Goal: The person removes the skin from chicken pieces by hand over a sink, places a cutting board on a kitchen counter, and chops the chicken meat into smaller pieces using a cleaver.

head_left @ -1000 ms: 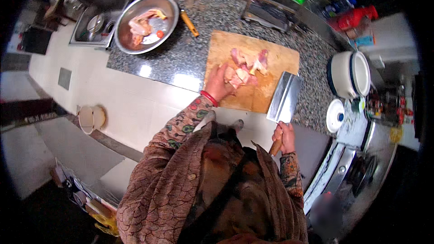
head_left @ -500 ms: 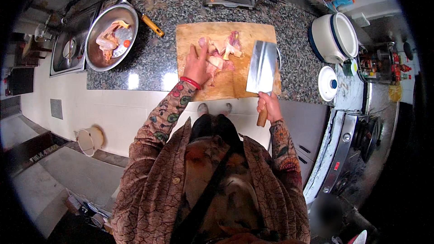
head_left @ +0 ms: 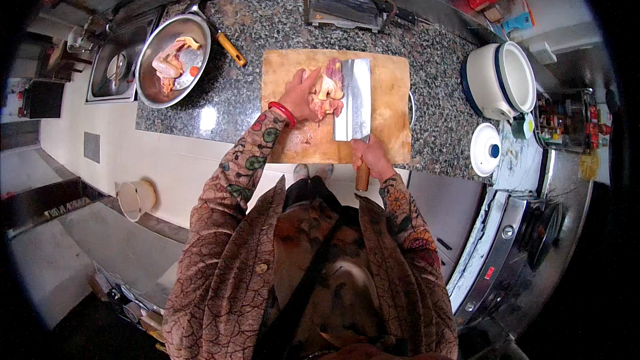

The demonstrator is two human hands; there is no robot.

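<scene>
Raw chicken pieces [head_left: 328, 96] lie bunched in a pile on the wooden cutting board [head_left: 391, 110]. My left hand [head_left: 298, 97], with a red band at its wrist, cups the pile from the left, its fingers curled against the meat and partly hidden. In my right hand [head_left: 375, 157] is the wooden handle of a cleaver [head_left: 353, 100]. The wide blade points away from me, its left edge right beside the pile; whether it touches the meat I cannot tell.
A steel pan [head_left: 148, 93] with more raw chicken and a small red-orange round thing stands left of the board, near a sink [head_left: 127, 87]. At right are a white pot [head_left: 492, 80], its lid [head_left: 485, 150] and a stove [head_left: 510, 230]. A rack [head_left: 350, 10] stands behind.
The spread chicken pieces are now bunched closer together and to the right. My left hand has curled round them, and the cleaver has come left to the pile's side.
</scene>
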